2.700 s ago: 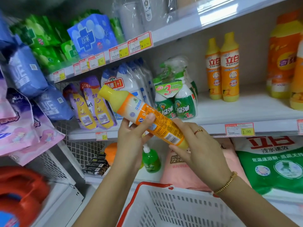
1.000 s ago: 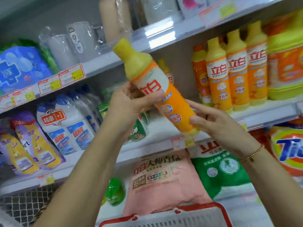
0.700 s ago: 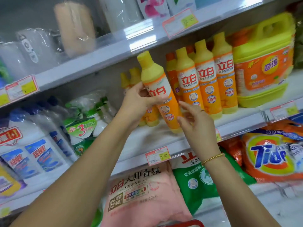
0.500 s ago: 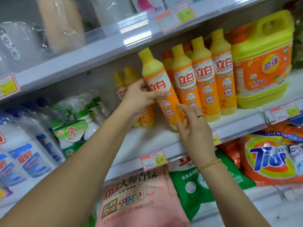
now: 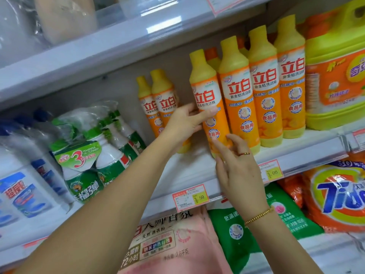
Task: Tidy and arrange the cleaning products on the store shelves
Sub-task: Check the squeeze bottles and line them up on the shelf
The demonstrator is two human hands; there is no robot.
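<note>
Placement step: left hand (image 5: 185,123), fingers wrapped round the detergent bottle (image 5: 207,91) at mid-label; right hand (image 5: 239,169), fingers straight, touching its base, probably seated on the shelf (image 5: 193,167) though hidden; matching bottles (image 5: 240,95) just beyond the right fingertips; next: release, square it up.

Red-bordered price tags (image 5: 190,197), plastic-wrapped goods (image 5: 67,18) above

A shop aisle stocked with cleaning products.
White shelves (image 5: 193,169) carry a printed price tag (image 5: 190,197) on the front rail; above it stand rows of identical dish soap bottles (image 5: 264,91), left of it spray bottles (image 5: 110,155), below it detergent bags (image 5: 173,244).
</note>
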